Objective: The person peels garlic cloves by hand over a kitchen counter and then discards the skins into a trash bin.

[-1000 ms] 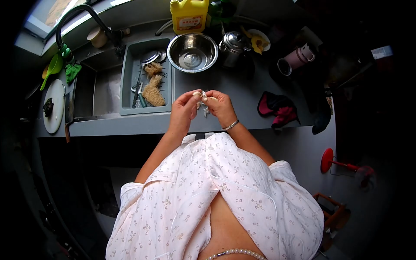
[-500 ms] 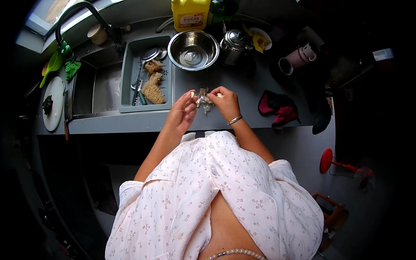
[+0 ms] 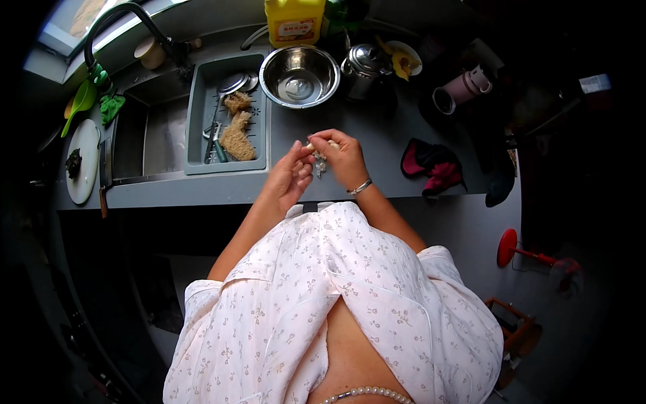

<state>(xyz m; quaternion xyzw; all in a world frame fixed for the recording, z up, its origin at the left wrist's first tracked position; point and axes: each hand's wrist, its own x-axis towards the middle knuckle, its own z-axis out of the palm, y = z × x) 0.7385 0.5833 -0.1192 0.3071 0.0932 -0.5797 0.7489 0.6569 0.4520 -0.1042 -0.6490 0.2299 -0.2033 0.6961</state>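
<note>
My left hand (image 3: 289,176) pinches a pale garlic clove (image 3: 310,146) between thumb and fingertips, its other fingers curled. Against that same clove press the fingertips of my right hand (image 3: 344,160), which comes in from the right. Another whitish piece, looking like a second clove (image 3: 334,143), shows tucked in the right hand's curled fingers. Below the fingertips, papery garlic skins (image 3: 320,165) lie on the grey counter, partly hidden by the right hand. Behind the hands stands a shiny steel bowl (image 3: 299,59) with no cloves visible in it.
Left of the hands, a grey drain tray (image 3: 192,128) holds loofah sponges, lids and a green-handled tool beside the sink (image 3: 163,145). A knife (image 3: 105,176) lies near a white board (image 3: 83,176). A steel pot (image 3: 363,67), dark-red cloth (image 3: 431,167) and yellow jug (image 3: 294,23) are around.
My right hand has moved left, bringing its fingertips to the clove in my left hand. More of the garlic skins are now covered by the hands.
</note>
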